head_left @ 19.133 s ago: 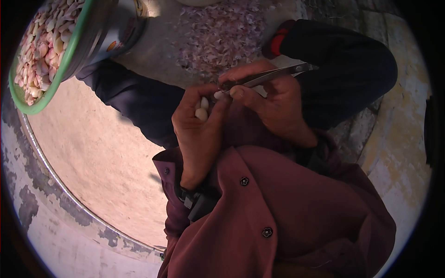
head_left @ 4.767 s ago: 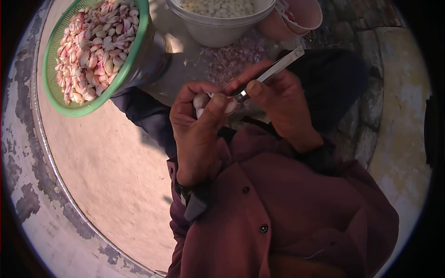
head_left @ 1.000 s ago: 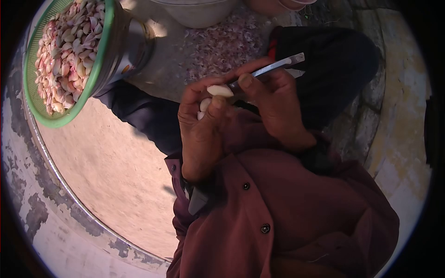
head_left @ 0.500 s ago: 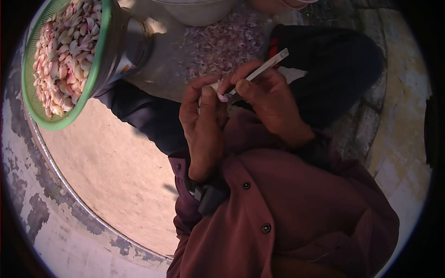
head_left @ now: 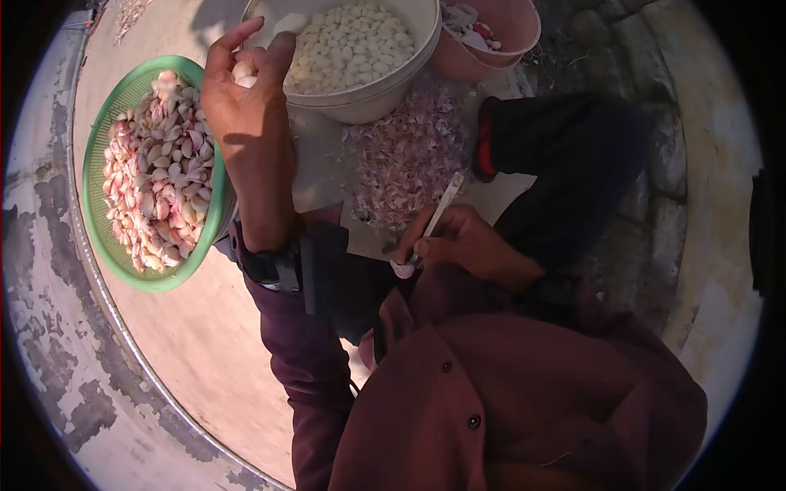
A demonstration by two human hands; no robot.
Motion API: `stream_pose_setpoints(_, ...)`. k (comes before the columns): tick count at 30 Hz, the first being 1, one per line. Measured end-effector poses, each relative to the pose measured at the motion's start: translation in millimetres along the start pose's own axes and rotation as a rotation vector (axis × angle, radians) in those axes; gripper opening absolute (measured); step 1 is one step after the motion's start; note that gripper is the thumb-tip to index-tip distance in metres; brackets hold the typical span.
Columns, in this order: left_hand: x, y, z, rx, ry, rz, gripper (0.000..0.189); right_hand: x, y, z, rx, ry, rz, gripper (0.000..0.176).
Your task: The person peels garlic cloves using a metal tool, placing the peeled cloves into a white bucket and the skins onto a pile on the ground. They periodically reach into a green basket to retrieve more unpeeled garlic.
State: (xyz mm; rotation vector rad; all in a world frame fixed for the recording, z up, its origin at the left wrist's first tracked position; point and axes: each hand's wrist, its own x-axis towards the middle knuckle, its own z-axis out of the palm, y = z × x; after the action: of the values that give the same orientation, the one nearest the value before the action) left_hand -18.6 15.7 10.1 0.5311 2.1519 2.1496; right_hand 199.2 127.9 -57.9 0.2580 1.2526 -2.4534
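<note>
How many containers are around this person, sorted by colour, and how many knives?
Green basket: 1
White bowl: 1
Pink bucket: 1
Knife: 1
Total: 4

Off to your left you've got a green basket (head_left: 155,283) heaped with unpeeled pinkish garlic cloves (head_left: 155,188). It sits at the edge of a big round tan tray (head_left: 188,344) with a metal rim. Further out there's a pink bucket (head_left: 491,65) with some scraps inside. A mess of papery purple skins (head_left: 405,164) covers the ground just your side of it. The floor (head_left: 49,368) at lower left has patchy, peeling paint.
</note>
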Motion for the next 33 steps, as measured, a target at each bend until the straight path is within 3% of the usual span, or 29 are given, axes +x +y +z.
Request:
stream_pose_setpoints(2, 8, -4, -10, 0.09, 0.006, -0.094, 0.02, 2, 5, -5, 0.082, 0.022, -0.025, 0.012)
stream_pose_setpoints(4, 4, -23, -22, -0.167, -0.128, -0.198, 0.036, -3, 13, -10, 0.099, 0.127, -0.046, 0.013)
stream_pose_setpoints(5, -8, -32, -25, -0.67, -0.11, -0.37, 0.036, -4, 13, -11, 0.105, 0.126, -0.045, 0.013)
stream_pose_setpoints(7, -40, -36, -28, -0.725, -0.134, -0.501, 0.032, -4, 10, -14, 0.098, 0.145, -0.032, 0.013)
stream_pose_setpoints(8, -60, -30, -21, -0.738, -0.005, -0.569, 0.036, -3, 11, -16, 0.102, 0.141, -0.024, 0.013)
stream_pose_setpoints(10, -98, -38, -22, -0.652, 0.041, -0.656, 0.033, -1, 15, -22, 0.313, 0.1, 0.004, 0.013)
stream_pose_setpoints(13, -151, -39, -25, -0.706, 0.006, -0.727, 0.017, 7, 16, -28, 0.473, 0.067, -0.042, 0.015)
stream_pose_setpoints(14, -164, -37, -22, -0.624, -0.001, -0.756, 0.015, 11, 21, -32, 0.018, 0.185, -0.034, 0.019)
stream_pose_setpoints(15, -174, -35, -23, -0.625, 0.025, -0.771, 0.015, 13, 28, -34, 0.022, 0.178, -0.006, 0.019)
stream_pose_setpoints(17, -189, -33, -25, -0.579, 0.019, -0.801, 0.018, 19, 39, -29, -0.26, 0.389, -0.188, 0.02)
stream_pose_setpoints(22, -200, -19, -21, -0.586, 0.081, -0.826, 0.021, 17, 21, 0, -0.381, 0.308, -0.228, 0.018)
stream_pose_setpoints(25, -204, -12, -20, -0.619, 0.154, -0.857, 0.021, 14, 6, 16, -0.226, 0.203, -0.268, 0.019)
stream_pose_setpoints(27, -204, -9, -19, -0.644, 0.173, -0.873, 0.021, 12, -1, 21, -0.515, 0.125, -0.416, 0.021)
stream_pose_setpoints(33, -201, -7, -15, -0.692, 0.244, -0.875, 0.022, 10, 0, 30, -0.424, 0.063, -0.465, 0.024)
